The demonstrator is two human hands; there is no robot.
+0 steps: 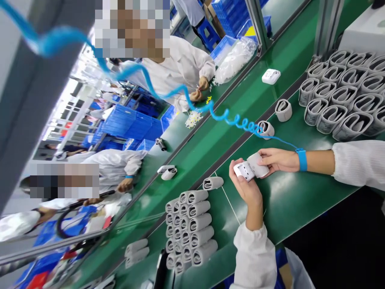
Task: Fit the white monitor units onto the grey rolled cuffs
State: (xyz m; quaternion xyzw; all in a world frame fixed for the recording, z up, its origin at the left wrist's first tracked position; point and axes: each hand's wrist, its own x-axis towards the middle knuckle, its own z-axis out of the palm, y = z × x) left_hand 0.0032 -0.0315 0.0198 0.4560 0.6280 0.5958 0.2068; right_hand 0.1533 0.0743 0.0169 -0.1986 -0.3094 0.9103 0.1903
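My left hand (249,192) is closed around a white plastic unit (244,171) that looks like the body of a wrist blood pressure monitor, its side with dark slots turned up. A grey rolled cuff (258,165) sits against the unit, gripped by the fingers of my right hand (278,159). Whether cuff and unit are joined I cannot tell. A blue wrist strap (301,159) circles my right wrist, and a coiled blue cord (222,116) runs from it to the upper left. Near my hands lie a rolled cuff (213,183) and another cuff (283,110).
Rows of rolled cuffs (200,233) stand left of my hands; more cuffs (343,94) stand at the right. A white unit (271,76) lies on the green conveyor belt (240,96). Across it, a person in white (183,60) handles small parts. Metal posts (326,32) rise behind.
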